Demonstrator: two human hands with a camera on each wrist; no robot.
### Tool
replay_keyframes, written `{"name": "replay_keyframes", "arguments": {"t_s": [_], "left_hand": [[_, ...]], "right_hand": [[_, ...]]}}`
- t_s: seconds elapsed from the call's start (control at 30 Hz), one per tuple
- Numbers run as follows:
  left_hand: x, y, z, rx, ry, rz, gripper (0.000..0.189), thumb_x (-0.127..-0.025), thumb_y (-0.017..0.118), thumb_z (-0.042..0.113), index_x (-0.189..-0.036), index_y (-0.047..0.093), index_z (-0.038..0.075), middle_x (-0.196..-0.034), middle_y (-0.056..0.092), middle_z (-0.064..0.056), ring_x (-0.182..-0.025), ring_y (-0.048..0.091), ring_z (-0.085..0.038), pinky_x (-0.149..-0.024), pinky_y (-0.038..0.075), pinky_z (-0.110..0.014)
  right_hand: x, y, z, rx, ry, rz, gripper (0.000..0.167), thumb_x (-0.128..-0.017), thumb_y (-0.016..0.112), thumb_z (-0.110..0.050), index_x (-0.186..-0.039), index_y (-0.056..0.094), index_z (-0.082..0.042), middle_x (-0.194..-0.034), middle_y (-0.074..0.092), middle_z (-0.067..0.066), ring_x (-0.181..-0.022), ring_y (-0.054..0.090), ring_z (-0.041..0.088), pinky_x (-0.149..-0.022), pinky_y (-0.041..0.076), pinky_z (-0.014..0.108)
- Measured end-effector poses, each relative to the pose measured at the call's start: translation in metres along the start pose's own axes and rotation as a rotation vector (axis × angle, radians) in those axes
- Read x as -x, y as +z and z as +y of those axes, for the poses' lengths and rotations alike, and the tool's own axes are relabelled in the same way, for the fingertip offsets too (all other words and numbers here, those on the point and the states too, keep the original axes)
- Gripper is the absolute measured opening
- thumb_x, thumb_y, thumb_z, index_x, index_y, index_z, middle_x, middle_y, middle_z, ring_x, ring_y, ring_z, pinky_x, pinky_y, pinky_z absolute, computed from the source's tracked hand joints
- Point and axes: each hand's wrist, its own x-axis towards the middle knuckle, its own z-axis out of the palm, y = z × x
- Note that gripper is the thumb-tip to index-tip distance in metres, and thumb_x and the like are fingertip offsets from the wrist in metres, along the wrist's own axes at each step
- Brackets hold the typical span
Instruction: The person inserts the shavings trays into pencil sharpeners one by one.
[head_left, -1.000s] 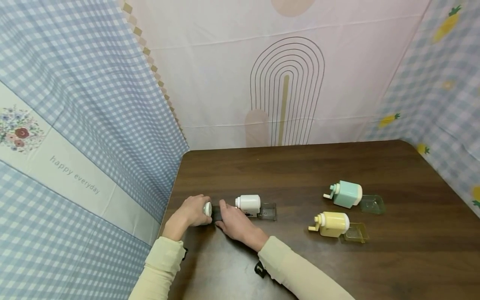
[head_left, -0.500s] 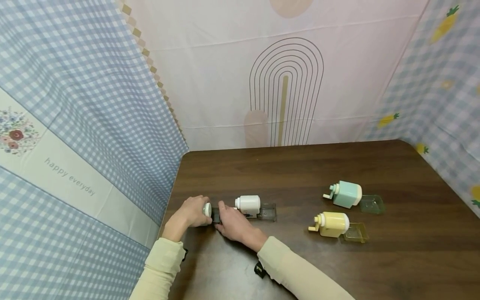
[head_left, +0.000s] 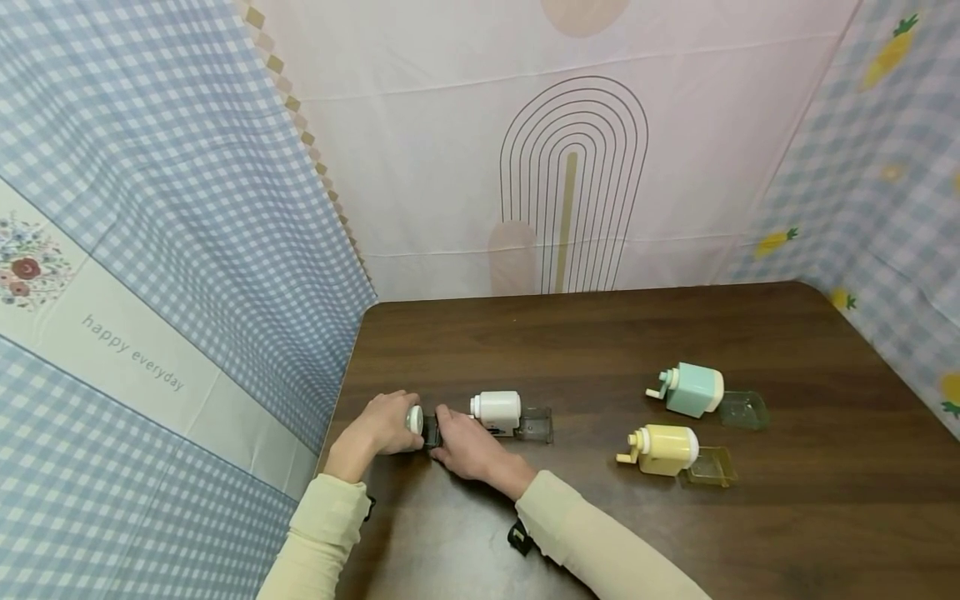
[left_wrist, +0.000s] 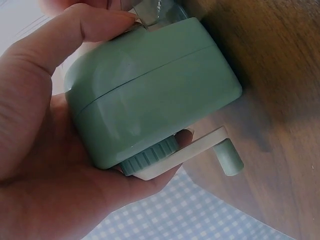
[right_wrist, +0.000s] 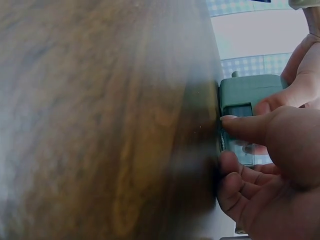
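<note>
Left wrist view: pencil sharpener (left_wrist: 155, 90), matte green, rounded corners, fine seam along the body. Ribbed dial (left_wrist: 150, 155) at one end; cream crank (left_wrist: 187, 152) ending in a green knob (left_wrist: 229, 157). Left hand (left_wrist: 45, 165) curled round the body, thumb along its side. Judged light, stiff plastic, a little slippery; best held round the body, off the crank.

Right wrist view: right hand (right_wrist: 295, 150) pinches the clear drawer (right_wrist: 244, 150) between thumb and fingers. Drawer looks thin-walled, probably the most brittle part; take it by the side walls, lightly.

Head view: sharpener just inside the left edge of the tabletop (head_left: 570, 350), well apart from the far left corner, its pale round end showing. White sharpener (head_left: 498, 408) just beside the right hand.
</note>
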Motion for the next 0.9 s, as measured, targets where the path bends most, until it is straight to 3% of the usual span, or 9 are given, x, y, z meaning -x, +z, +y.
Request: {"name": "replay_keyframes", "arguments": {"t_s": [0.37,0.57,0.77,0.9], "left_hand": [[0.0,-0.002,0.001,-0.002,0.007,-0.033,0.042,-0.08,0.085,0.02,-0.117,0.067,0.009,-0.102,0.062,-0.007,-0.086,0.059,-0.027,-0.076,0.054,-0.044],[0.002,-0.004,0.002,0.006,0.003,-0.036,0.049,-0.082,0.085,0.021,-0.125,0.067,0.007,-0.109,0.063,-0.01,-0.09,0.06,-0.03,-0.079,0.054,-0.046],[0.003,-0.004,0.002,0.009,-0.004,-0.026,0.05,-0.084,0.086,0.022,-0.126,0.065,0.006,-0.109,0.063,-0.01,-0.092,0.06,-0.03,-0.081,0.054,-0.046],[0.003,-0.002,0.001,0.02,-0.012,-0.023,0.051,-0.084,0.086,0.022,-0.127,0.064,0.005,-0.11,0.063,-0.01,-0.093,0.059,-0.03,-0.081,0.054,-0.047]], "right_hand": [[-0.006,0.004,0.0,-0.04,-0.026,0.004,0.042,-0.097,0.08,-0.027,-0.122,0.055,-0.004,-0.108,0.068,0.01,-0.099,0.069,0.021,-0.08,0.059,0.037],[-0.008,0.006,0.0,-0.058,-0.043,0.021,0.045,-0.097,0.08,-0.029,-0.126,0.056,-0.006,-0.11,0.07,0.008,-0.098,0.07,0.021,-0.079,0.059,0.039],[-0.013,0.006,-0.001,-0.088,-0.032,0.023,0.04,-0.095,0.082,-0.03,-0.12,0.057,-0.009,-0.088,0.06,-0.005,-0.078,0.062,0.011,-0.07,0.054,0.032],[-0.014,0.009,-0.001,-0.121,-0.02,0.011,0.039,-0.095,0.083,-0.029,-0.117,0.058,-0.01,-0.085,0.058,-0.007,-0.075,0.059,0.008,-0.068,0.052,0.03]]}}
